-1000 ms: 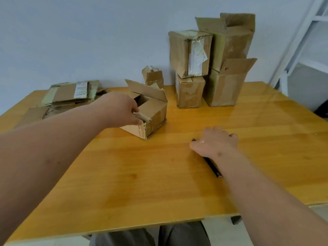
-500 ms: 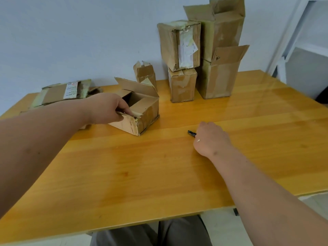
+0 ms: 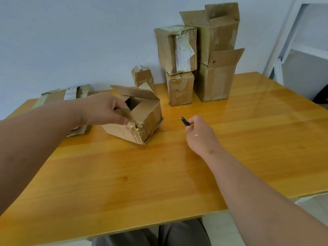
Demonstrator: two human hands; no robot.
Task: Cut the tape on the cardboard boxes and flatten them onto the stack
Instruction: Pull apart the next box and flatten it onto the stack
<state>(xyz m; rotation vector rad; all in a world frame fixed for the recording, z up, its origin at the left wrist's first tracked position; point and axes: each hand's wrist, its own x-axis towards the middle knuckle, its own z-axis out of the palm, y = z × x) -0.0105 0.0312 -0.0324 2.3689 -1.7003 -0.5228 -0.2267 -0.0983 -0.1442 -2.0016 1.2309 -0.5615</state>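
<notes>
Both bare forearms are extended forward over the tabletop [image 3: 124, 174]. The left hand [image 3: 104, 110] is held toward ten o'clock, its fingers and thumb pinched on a box flap [image 3: 126, 115]. The right hand [image 3: 200, 134] is curled at one o'clock, a dark cutter [image 3: 185, 121] clasped in its grip, pointing toward eleven o'clock.

- Wall [image 3: 71, 41]: plain, pale blue-grey, runs behind the table.
- Table [image 3: 124, 174]: glossy yellow-orange wood planks, soft glare at far right.
- White shelf frame [image 3: 291, 32] at right, beside the table.
- Pale floor [image 3: 316, 205], lower right.
</notes>
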